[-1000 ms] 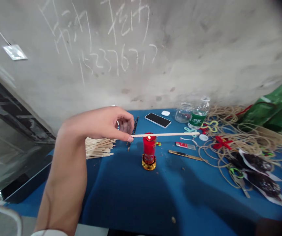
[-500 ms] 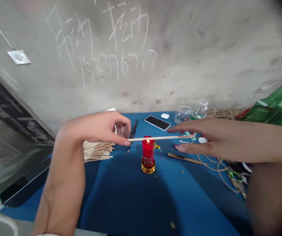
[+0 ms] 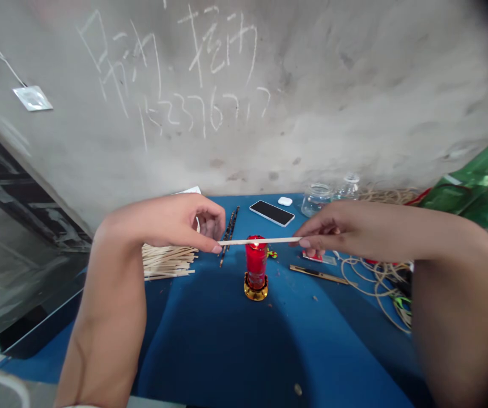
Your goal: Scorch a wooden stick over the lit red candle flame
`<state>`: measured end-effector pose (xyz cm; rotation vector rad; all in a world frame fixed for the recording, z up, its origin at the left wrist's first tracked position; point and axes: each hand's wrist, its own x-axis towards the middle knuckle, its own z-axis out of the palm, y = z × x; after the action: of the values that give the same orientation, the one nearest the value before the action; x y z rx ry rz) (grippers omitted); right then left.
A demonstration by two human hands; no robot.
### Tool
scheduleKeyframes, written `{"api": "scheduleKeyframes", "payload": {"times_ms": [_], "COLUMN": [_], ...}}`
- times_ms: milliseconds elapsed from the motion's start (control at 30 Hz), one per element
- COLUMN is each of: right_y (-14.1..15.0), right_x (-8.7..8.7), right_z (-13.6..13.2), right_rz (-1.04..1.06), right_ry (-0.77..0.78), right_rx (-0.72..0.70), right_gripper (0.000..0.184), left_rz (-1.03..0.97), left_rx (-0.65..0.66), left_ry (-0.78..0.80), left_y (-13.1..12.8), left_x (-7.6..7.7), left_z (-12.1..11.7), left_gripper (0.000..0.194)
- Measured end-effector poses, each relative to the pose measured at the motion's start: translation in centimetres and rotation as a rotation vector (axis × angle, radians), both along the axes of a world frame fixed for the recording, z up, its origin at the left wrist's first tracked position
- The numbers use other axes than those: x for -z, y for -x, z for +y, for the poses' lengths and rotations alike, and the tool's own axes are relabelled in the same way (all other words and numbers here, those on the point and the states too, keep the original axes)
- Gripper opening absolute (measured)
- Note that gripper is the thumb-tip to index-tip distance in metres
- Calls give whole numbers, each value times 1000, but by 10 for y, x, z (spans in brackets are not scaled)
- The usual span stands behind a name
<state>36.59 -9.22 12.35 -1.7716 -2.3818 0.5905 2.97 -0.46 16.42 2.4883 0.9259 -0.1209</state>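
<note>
Candle: one, red, upright, lit; flame at its top, foot in a gold base.

Stick: one, pale, thin, held nearly level across the candle's top; whether it touches the flame cannot be told.

Left hand: to the left of the candle; thumb and finger pinching the stick's left end, remaining fingers curled.

Right hand: to the right of the candle; thumb and fingertips pinching the stick's right end, other fingers bent inward.

Jar: one, clear glass, beyond the candle to the right; lower part behind the right hand, contents hidden.

Bottle: one, clear, just right of the jar and farther from the candle; only the upper part shows, contents not discernible.

Green bottles: at least two, far right of the candle, tilted; contents cannot be told.

White case: one, small, beyond the candle, beside the phone; inside not visible.

Spare sticks: a pale heap, left of the candle.

Dark sticks: several, between that heap and the candle, slightly beyond it.

Knife: one, flat on the blue table, right of the candle.

Cord: loose tan coils, right of the knife, well apart from the candle.
</note>
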Motion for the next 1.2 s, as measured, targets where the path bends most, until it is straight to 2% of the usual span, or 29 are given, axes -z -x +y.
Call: {"api": "scheduleKeyframes", "payload": {"times_ms": [100, 567, 1200], "right_y": [1, 8, 6], "right_x": [-1, -8, -5], "right_z": [1, -1, 1], "right_rz": [-1, 8, 29], "right_ry": [101, 91, 108], "right_rx": [-44, -90, -95], "right_gripper": [44, 54, 48], "left_rz": [-4, 9, 12], "left_rx": [2, -8, -16], "left_ry": [-3, -21, -41], "left_y": [0, 3, 2], "left_x": [0, 4, 6], "left_z": [0, 5, 8], "left_gripper": [27, 23, 23]}}
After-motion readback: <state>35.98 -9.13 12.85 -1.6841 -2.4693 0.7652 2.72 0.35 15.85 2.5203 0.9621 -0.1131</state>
